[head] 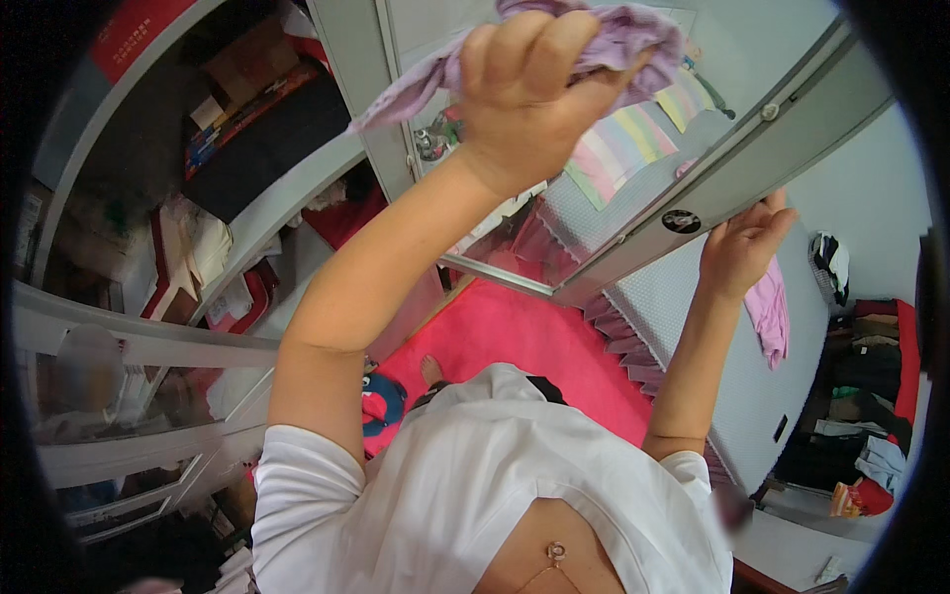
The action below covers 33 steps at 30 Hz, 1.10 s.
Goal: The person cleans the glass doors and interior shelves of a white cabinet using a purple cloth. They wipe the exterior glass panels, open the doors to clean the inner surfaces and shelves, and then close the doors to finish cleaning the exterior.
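My left hand [523,96] is raised at the top of the view, with its fingers closed around a crumpled lilac cloth [642,44]. One end of the cloth trails to the left. Behind the hand is a tall mirrored door [512,249], whose glass shows a reflected bed area and striped pillows. The door's grey frame [646,223] slants across the upper right. At its outer edge my right hand [746,241] holds on, its fingertips partly hidden there. Whether the cloth touches the glass cannot be told.
Open shelves [260,312] with boxes and folded items curve along the left. A pink floor covering [490,327] lies below, with a blue round item [386,408] near my foot. On the right are a bed [787,401], a pink garment [768,319] and piled clothes [865,364].
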Tool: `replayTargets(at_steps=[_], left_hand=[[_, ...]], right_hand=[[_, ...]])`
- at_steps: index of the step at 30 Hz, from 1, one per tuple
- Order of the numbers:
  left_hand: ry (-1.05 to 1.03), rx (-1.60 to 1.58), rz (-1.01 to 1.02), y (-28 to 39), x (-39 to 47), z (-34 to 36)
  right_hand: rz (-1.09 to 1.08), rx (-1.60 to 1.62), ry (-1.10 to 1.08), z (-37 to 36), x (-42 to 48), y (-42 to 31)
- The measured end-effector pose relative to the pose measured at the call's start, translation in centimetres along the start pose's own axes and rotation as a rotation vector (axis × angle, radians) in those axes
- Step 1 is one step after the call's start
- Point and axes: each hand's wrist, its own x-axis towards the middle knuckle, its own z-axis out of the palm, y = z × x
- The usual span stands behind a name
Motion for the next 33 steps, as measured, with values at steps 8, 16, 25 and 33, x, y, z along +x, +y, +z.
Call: replayTargets(at_steps=[8, 16, 25, 33], left_hand=[[-0.376, -0.173, 0.158, 5.3, -14.5, -3.0], [-0.817, -0.399, -0.277, 6.2, -22.9, -11.2], [-0.435, -0.912, -2.168, 2.8, -18.5, -22.3], [-0.011, -1.267, -2.171, -0.8, -15.4, -27.7]], right_hand=[[0.042, 0.029, 0.047, -2.3, 1.7, 2.3], [0.054, 0.017, 0.112, -5.4, 2.5, 2.5], [-0.67, -0.517, -0.73, 5.8, -12.6, 2.2], [0.124, -0.259, -1.253, 21.3, -19.9, 11.1]])
